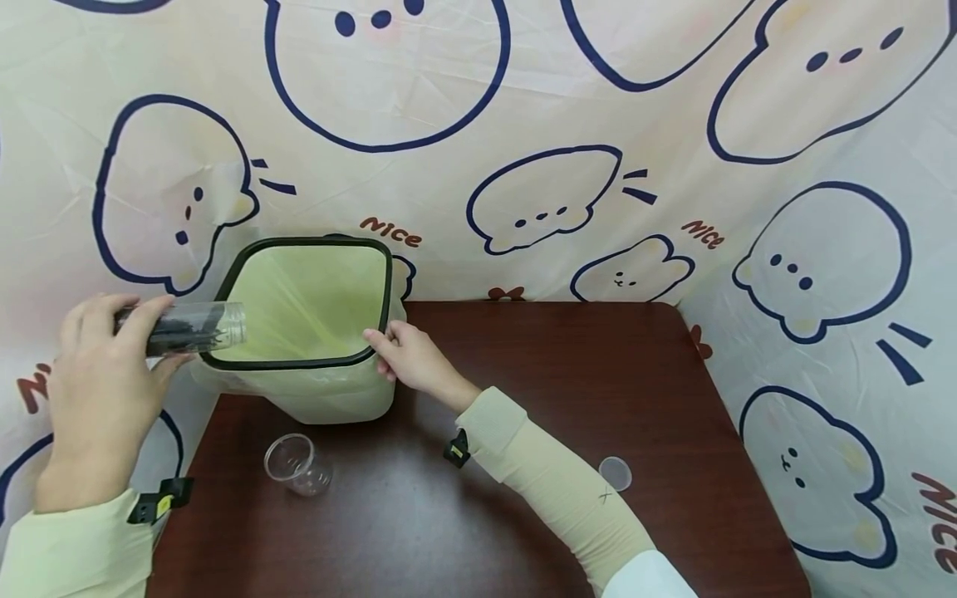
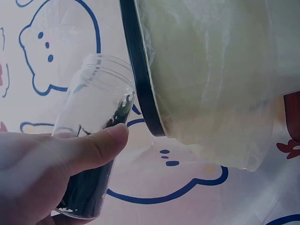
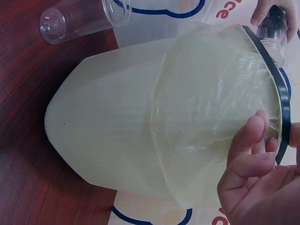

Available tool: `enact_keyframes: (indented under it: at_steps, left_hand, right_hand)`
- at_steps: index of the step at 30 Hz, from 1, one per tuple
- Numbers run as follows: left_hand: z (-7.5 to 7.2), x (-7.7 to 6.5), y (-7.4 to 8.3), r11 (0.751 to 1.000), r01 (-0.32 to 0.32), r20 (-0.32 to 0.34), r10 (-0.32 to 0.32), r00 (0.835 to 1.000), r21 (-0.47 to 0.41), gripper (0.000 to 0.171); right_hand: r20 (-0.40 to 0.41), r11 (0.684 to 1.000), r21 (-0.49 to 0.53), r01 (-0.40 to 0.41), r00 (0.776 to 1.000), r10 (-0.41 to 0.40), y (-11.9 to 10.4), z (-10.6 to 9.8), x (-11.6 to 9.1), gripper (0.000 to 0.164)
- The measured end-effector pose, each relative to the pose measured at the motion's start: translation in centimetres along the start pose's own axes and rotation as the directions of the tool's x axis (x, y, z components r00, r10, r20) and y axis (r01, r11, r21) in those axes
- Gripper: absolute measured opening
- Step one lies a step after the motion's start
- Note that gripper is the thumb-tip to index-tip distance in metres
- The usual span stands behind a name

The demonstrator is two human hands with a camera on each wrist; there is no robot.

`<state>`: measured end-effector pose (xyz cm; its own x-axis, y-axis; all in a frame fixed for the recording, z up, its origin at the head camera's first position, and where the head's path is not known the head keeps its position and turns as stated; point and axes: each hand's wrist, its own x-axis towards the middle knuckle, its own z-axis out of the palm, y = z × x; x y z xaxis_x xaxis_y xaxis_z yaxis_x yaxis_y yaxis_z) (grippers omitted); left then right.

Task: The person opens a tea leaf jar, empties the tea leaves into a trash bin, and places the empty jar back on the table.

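Observation:
My left hand [image 1: 105,390] grips a clear jar [image 1: 224,322] with dark, leaf-like bits inside. In the head view it lies nearly sideways, its uncapped mouth beside the left rim of a pale green trash bin [image 1: 329,394]. Dark contents [image 2: 86,192] gather toward the jar's base and along one side in the left wrist view. My right hand [image 1: 411,357] pinches the bin's dark rim [image 3: 280,101] at its right front corner, thumb on one side and fingers on the other. A thin clear bag [image 3: 211,108] lines the bin and folds down over its outside.
An empty clear jar [image 1: 297,467] stands on the dark wood table [image 1: 389,515] in front of the bin. A small translucent round lid [image 1: 615,473] lies beside my right forearm. Behind the table hangs a printed cloth [image 1: 434,191], close to the bin's back.

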<state>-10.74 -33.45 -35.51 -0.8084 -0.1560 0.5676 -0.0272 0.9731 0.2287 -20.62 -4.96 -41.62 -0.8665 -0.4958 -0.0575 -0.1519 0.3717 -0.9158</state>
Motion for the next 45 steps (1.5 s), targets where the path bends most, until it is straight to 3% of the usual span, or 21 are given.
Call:
enact_keyframes:
  at_steps: [22, 45]
  left_hand:
    - [0.26, 0.23, -0.16, 0.998, -0.059, 0.077, 0.056, 0.995, 0.035, 0.067]
    - [0.41, 0.39, -0.11, 0.991, -0.128, 0.046, 0.125, 0.991, 0.048, 0.065]
  right_hand:
    - [-0.002, 1.0, 0.018, 0.01, 1.0, -0.01, -0.06, 0.21, -0.09, 0.043]
    - [-0.015, 1.0, 0.012, 0.011, 1.0, -0.011, 0.09, 0.34, -0.03, 0.042]
